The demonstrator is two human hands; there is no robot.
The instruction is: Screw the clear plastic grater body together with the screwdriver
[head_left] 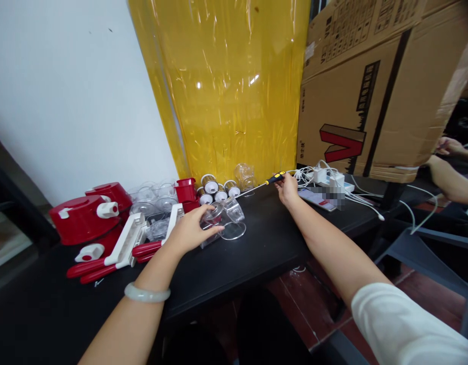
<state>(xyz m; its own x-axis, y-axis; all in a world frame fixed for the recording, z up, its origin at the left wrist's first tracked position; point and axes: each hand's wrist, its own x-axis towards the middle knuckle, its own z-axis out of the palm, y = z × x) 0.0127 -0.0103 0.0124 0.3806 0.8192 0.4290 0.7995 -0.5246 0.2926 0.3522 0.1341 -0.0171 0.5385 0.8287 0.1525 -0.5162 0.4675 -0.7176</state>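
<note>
My right hand [287,188] is closed round the black-and-yellow handle of a screwdriver [275,178]. Its thin metal shaft slants down to the left, and the tip comes close to a clear plastic part [234,210] with a round rim; I cannot tell whether they touch. At the left side of this clear part, my left hand [192,228] grips it between thumb and fingers just above the black table [264,243]. Behind the part lie several metal drums [220,193] with white ends, beside a red plastic box [186,190].
Red housings [82,218] with white knobs, red-and-white handles [125,243] and clear plastic parts [154,195] crowd the left. A phone [317,198], white chargers and cables [330,177] lie at right, under a large cardboard box [344,101]. Another person's arm [452,177] shows far right.
</note>
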